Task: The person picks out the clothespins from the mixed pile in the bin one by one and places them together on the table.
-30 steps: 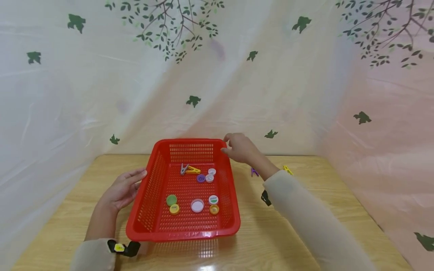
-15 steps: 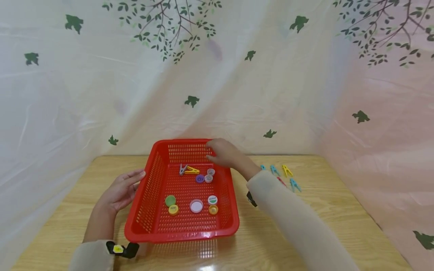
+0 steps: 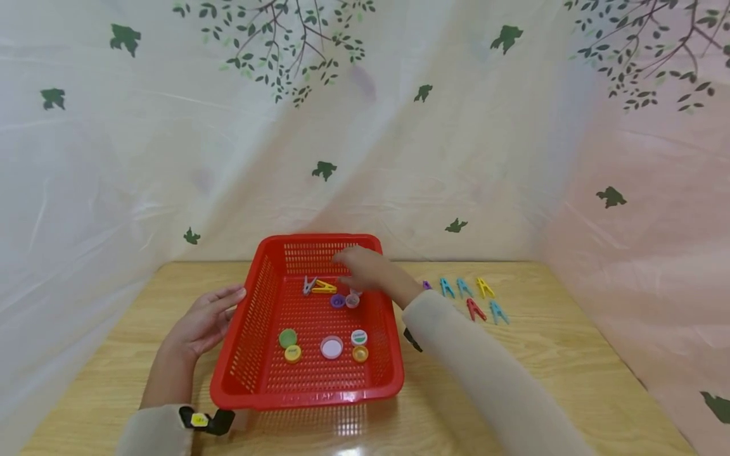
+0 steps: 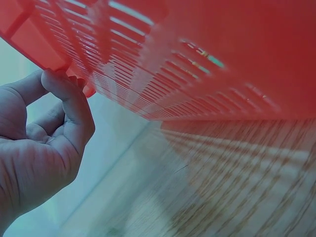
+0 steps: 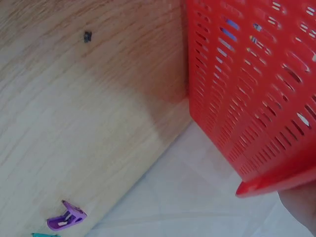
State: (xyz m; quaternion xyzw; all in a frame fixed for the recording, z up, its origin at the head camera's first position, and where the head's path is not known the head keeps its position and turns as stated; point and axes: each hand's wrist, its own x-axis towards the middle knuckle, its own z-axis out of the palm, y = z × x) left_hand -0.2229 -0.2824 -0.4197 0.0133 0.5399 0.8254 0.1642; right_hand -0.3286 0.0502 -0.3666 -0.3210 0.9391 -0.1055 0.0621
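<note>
A red plastic basket (image 3: 268, 386) stands in the middle of the table. My left hand (image 3: 206, 320) grips its left rim, thumb and finger meeting there in the left wrist view. Above the basket's back right part hovers my right hand (image 3: 367, 272), holding nothing, thumb and fingers apart. Just left of those fingers lie a yellow clothespin (image 3: 324, 287) and a grey clothespin (image 3: 309, 285). Below them are a purple bottle cap (image 3: 338, 301) and a clear cap (image 3: 352, 301); another cap is mostly hidden by the hand.
Nearer the basket's front lie a green cap (image 3: 288, 338), a yellow cap (image 3: 293, 354), a large white lid (image 3: 331, 347), a printed white cap (image 3: 358, 337) and an orange cap (image 3: 360, 353). Several clothespins, including a red clothespin (image 3: 476, 309), lie right on the table (image 3: 547, 354).
My right hand has moved left and down from the basket's back right corner to over its inside. Clothespins on the right are uncovered as the sleeve shifts. The left hand stays.
</note>
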